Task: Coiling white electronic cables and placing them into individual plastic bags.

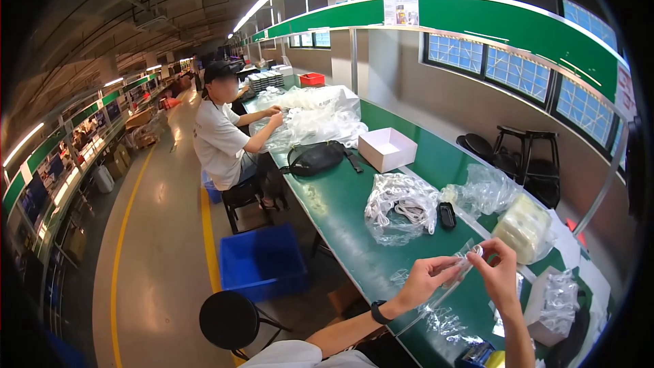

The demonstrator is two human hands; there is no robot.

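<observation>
Over the green bench, my left hand [428, 282] pinches a small clear plastic bag [464, 252], with a dark band around that wrist. My right hand [496, 271] is closed on a small white coiled cable [475, 251] at the bag's mouth; how far the cable sits inside cannot be made out. Beyond my hands lies a heap of white cables [402, 203] in an opened clear bag. A small black case [447, 215] sits beside that heap. Below my hands, loose clear bags [449, 324] are scattered on the bench.
A white box [387, 148] and a black waist bag [317, 158] lie farther along the bench [334, 211]. At right are a wrapped pale stack [523, 228] and a bag-filled box [553, 307]. Another person [221, 123] sits at far left. A blue crate [264, 262] and stool [229, 320] stand on the floor.
</observation>
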